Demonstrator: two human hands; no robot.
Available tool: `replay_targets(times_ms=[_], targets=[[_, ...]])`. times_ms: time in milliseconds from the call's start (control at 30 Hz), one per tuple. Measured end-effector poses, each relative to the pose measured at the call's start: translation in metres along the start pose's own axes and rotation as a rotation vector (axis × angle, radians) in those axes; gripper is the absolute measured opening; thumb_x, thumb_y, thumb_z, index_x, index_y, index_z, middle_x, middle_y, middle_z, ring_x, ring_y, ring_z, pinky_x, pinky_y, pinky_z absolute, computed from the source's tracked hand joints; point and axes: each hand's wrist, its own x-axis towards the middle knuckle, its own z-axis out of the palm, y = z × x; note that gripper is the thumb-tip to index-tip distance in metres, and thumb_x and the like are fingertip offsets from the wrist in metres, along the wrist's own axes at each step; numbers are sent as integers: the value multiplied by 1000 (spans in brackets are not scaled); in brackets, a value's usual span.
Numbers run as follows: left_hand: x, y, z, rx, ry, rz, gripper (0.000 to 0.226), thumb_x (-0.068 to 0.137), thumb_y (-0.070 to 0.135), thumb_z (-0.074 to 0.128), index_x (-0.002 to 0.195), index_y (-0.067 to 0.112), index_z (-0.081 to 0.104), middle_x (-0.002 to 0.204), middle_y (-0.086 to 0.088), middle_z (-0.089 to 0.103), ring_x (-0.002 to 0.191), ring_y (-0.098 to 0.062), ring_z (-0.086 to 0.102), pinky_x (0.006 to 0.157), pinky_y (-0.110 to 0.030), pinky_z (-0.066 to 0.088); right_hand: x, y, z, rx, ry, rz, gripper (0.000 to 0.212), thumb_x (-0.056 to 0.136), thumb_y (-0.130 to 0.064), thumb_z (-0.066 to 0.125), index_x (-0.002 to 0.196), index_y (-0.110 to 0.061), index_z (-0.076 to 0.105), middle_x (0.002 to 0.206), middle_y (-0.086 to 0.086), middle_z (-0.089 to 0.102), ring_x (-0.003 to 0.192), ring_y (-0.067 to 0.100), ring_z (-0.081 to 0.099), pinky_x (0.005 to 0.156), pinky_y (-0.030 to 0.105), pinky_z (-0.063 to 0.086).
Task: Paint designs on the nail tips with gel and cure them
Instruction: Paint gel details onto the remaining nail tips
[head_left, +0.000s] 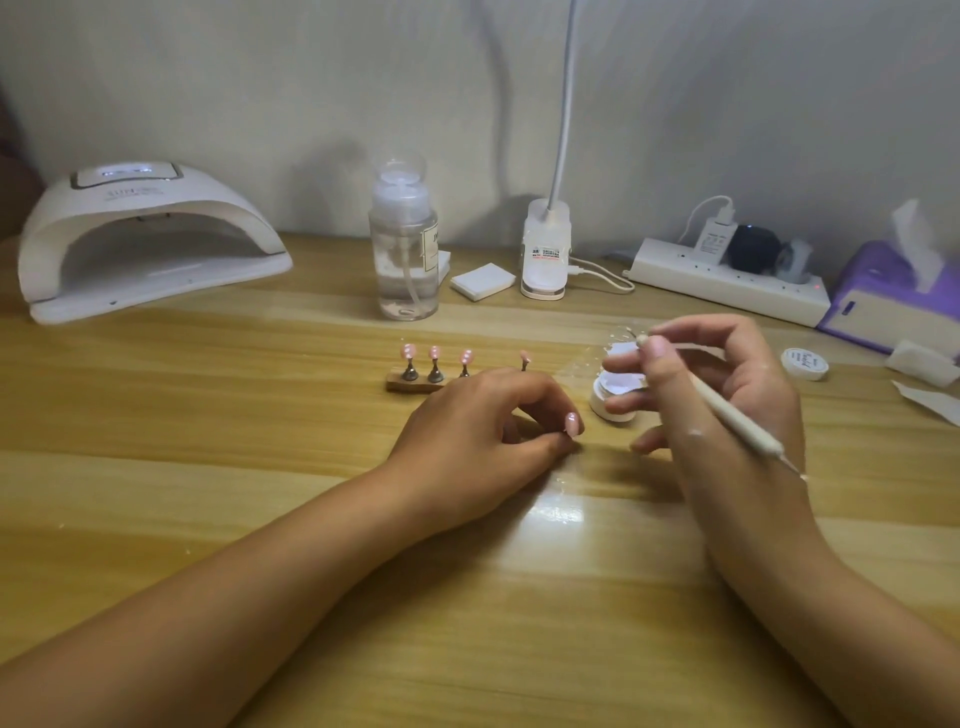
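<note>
A wooden table (208, 415), grained in pale and honey-brown bands, fills the lower view, glossy near its middle. Behind the table rises a plain grey-white wall (260, 78), softly shadowed; a white lamp (544, 249) stands at the table's back edge.

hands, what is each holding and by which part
Right hand pinches a thin white tool near its front tip. Left hand pinches a pink nail tip from below.

On the wooden table (208, 467) stand a pump bottle (404, 249), clip lamp (545, 254), power strip (727, 283) and purple tissue box (883, 301).
</note>
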Motion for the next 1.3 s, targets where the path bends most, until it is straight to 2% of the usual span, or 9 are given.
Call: replay_targets(times_ms=[67,200,400,500,667,867,1300], targets=[[0,1,-1,-7,-2,6,18,84,26,74,78,40,65,74,27,59,54,9,50,57,-20,32,-4,-3,3,52,-57,24,5,97,-20,65,98,-21,60,86,3,74,64,14,71,46,22,50],[-1,1,0,-2,8,7,16,82,25,75,79,39,66,76,23,58,53,4,51,59,-23,33,-5,-2,6,127,-59,222,17,93,-25,67,88,-15,53,62,3,69,43,10,56,38,19,40],[-1,1,0,-11,12,10,10,81,22,75,82,31,71,76,26,59,52,2,50,61,-25,35,-3,2,7,130,-59,277,22,85,-7,63,70,-12,47,50,12,62,38,11,50,40,18,41],[-1,2,-1,-21,14,9,11,80,21,76,81,31,73,73,33,57,51,2,50,60,-23,32,-3,1,8,132,-83,279,30,84,-4,61,63,-15,43,49,16,61,37,12,50,39,18,40],[-1,2,-1,-43,12,6,13,80,22,76,79,34,72,73,31,57,53,3,51,61,-23,33,-3,1,9,124,-96,279,38,85,-4,61,56,-22,45,49,16,61,38,13,50,40,18,40],[0,4,-2,-39,8,3,20,80,21,76,76,39,69,72,27,57,54,4,51,61,-20,33,-3,0,9,132,-111,277,28,84,-2,60,66,-12,42,50,18,62,39,12,53,41,20,42],[-1,5,-2,-43,4,5,23,80,19,75,76,41,68,74,22,59,54,5,51,61,-21,34,-3,1,9,126,-84,280,30,86,-5,61,63,-14,44,52,17,63,39,14,50,41,20,43]])
